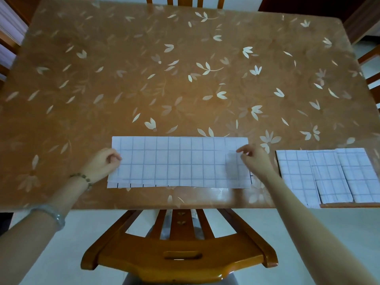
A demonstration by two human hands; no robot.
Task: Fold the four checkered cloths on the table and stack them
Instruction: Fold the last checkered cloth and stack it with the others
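My left hand (102,161) has its fingers curled in, tips at the left end of the long cloth (181,163). I cannot tell if it actually pinches the edge. There is a beaded bracelet (82,178) on that wrist and a pale bangle (49,214) further up the forearm.

My right hand (253,159) is over the cloth's right end, fingers loosely bent, forefinger pointing left. It holds nothing that I can see, and its shadow falls on the cloth below.

The long cloth is folded into a wide strip, white with a thin dark grid. It lies flat on the table (185,79), near the near edge and between both hands.

To the right, apart from the strip, are three folded cloths (329,177) with the same check. They overlap side by side and their near ends reach the table's near edge.

The table top is orange-brown with pale flower prints. A wooden chair (181,258) is tucked in at the near side below the strip.
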